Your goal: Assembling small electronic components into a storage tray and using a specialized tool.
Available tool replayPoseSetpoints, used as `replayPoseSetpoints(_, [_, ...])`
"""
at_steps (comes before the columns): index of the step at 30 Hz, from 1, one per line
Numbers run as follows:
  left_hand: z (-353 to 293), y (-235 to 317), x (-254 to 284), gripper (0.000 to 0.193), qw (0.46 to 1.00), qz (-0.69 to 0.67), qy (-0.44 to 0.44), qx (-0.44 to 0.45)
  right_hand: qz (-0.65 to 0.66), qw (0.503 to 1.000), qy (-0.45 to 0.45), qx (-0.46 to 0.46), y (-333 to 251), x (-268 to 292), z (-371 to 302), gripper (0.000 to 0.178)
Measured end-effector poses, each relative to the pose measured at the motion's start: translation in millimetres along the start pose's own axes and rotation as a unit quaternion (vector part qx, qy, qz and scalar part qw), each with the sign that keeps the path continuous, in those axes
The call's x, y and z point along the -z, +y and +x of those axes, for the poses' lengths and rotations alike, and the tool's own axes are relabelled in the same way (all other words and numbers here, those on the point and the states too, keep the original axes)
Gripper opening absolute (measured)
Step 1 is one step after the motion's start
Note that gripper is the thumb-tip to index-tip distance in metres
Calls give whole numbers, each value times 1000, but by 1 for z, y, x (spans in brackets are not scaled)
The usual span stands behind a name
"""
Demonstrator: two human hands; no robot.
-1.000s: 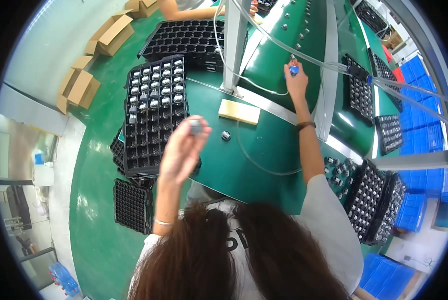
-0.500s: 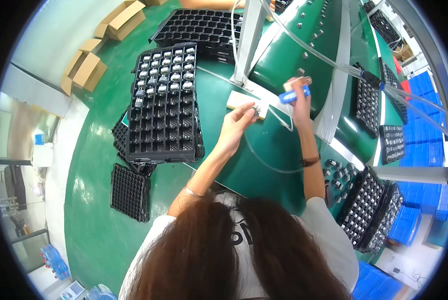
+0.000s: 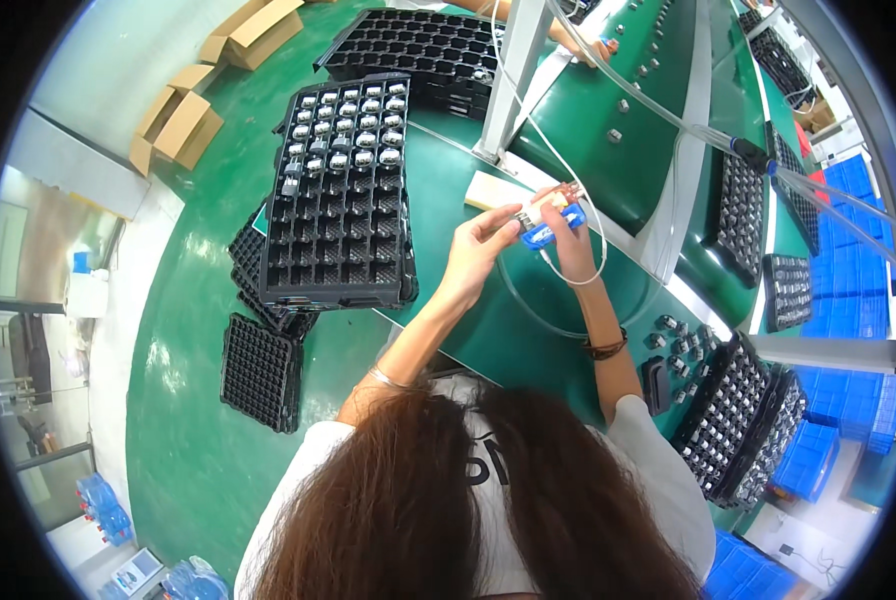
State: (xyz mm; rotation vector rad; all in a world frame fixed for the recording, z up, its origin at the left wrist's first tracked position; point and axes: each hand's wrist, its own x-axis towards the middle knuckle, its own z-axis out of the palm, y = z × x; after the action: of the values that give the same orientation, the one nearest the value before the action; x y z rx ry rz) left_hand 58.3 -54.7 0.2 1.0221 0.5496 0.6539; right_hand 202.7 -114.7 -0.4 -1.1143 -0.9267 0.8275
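Note:
My left hand pinches a small metal part between thumb and fingertips, above the green bench. Close against it, my right hand is closed round a blue hand-held tool with a pale, reddish-tipped end. A thin white tube loops beside the right hand; where it joins the tool I cannot make out. Just beyond the left fingertips lies a cream block. Left of my hands rests a black tray of pockets, its far rows filled with shiny metal parts and its near pockets bare.
More black trays are stacked at the far left. A metal post rises beyond my hands, before a green belt carrying small parts. Loose metal parts and filled trays lie right. Another person's hand reaches over the belt.
My right hand has come down and left with the blue tool, to the part in my left hand. The other person's hand has moved over the belt.

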Motion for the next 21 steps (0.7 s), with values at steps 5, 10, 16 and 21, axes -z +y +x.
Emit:
replayPoseSetpoints(5, [-3, -11, 4, 39, 1000, -8, 11, -11, 5, 1000, 1, 11, -3, -11, -3, 8])
replayPoseSetpoints(10, [-9, -15, 8, 46, 993, -2, 101, -64, -201, 975, 64, 68, 10, -9, 24, 16])
replayPoseSetpoints(16, [-38, -1, 24, 39, 994, -18, 103, -26, -458, 887, 62, 6, 18, -26, 37, 40])
replayPoseSetpoints(21, [-56, 6, 22, 34, 996, -24, 85, -30, -425, 902, 75, 35, 9, 7, 17, 57])
